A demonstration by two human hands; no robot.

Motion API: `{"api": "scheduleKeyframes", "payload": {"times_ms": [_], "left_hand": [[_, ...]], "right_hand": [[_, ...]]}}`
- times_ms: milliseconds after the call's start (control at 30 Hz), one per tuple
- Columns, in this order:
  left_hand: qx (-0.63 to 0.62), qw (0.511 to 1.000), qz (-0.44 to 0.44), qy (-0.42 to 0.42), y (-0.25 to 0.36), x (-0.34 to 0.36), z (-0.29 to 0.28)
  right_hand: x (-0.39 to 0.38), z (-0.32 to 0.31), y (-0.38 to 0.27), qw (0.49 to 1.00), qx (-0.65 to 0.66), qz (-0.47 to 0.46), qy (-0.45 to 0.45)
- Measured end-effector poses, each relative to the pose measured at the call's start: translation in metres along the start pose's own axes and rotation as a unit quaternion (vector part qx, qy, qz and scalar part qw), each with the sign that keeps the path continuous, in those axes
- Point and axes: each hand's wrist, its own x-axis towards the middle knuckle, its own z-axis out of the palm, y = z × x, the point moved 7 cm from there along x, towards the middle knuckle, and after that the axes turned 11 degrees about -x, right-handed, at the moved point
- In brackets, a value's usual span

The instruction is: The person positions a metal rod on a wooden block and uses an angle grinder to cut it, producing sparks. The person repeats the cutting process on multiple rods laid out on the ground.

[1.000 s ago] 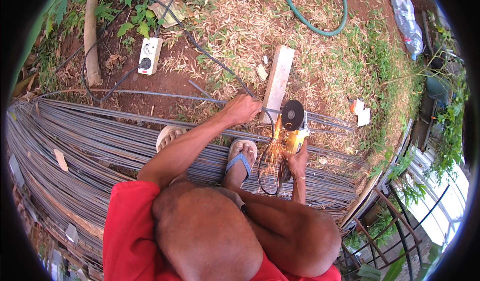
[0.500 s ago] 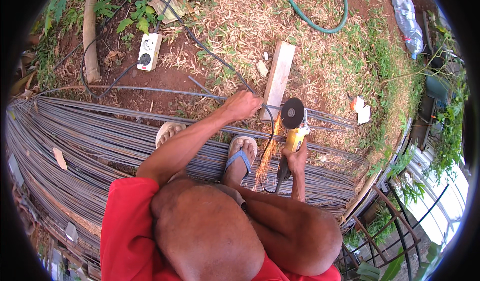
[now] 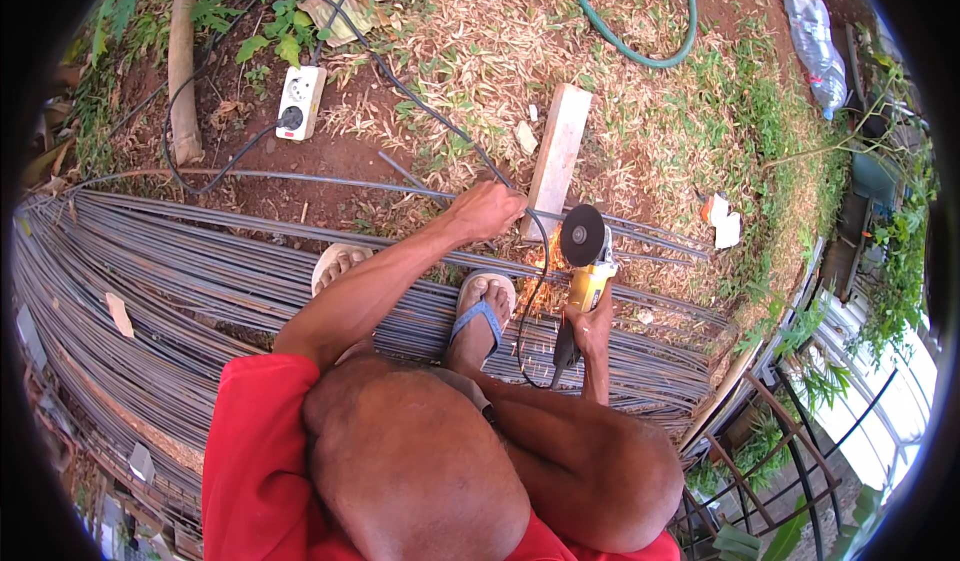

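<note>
My right hand (image 3: 592,327) grips a yellow and black angle grinder (image 3: 588,287) with a dark cutting disc (image 3: 582,235) facing up to me. Orange sparks (image 3: 546,291) scatter from the disc's left side toward my foot. My left hand (image 3: 488,210) is closed around a thin steel rod (image 3: 640,233), just left of the disc. That rod rests on a wooden block (image 3: 562,146), whose near end lies beside my left hand. The exact spot where disc meets rod is hidden behind the disc. The grinder's black cable (image 3: 425,106) passes by my left hand.
A wide bundle of steel rods (image 3: 190,256) lies under my sandalled feet (image 3: 478,319). A white power strip (image 3: 300,103) sits at the upper left near a wooden pole (image 3: 186,71). Beyond are a green hose (image 3: 640,59), plastic bottles (image 3: 818,56) and a metal frame (image 3: 775,431) at right.
The grinder's disc has shifted slightly toward me and to the left. The long stream of sparks has become shorter and more scattered. My left hand stays in place.
</note>
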Motion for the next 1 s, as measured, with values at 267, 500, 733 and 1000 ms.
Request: {"api": "scheduleKeyframes", "payload": {"times_ms": [267,500,733,1000], "left_hand": [[0.006,1.000,-0.004,-0.022,0.000,0.002,0.001],[0.001,1.000,-0.006,-0.012,-0.001,0.002,0.001],[-0.016,1.000,0.011,-0.001,0.003,0.000,-0.003],[0.000,0.998,-0.046,-0.039,-0.005,0.004,0.004]], "right_hand": [[0.018,0.001,-0.007,0.999,-0.013,-0.005,0.038],[0.020,0.001,0.006,0.999,0.018,-0.015,0.024],[0.009,0.000,0.018,0.999,-0.052,0.010,-0.004],[0.022,0.006,0.012,0.999,0.031,-0.020,0.009]]}}
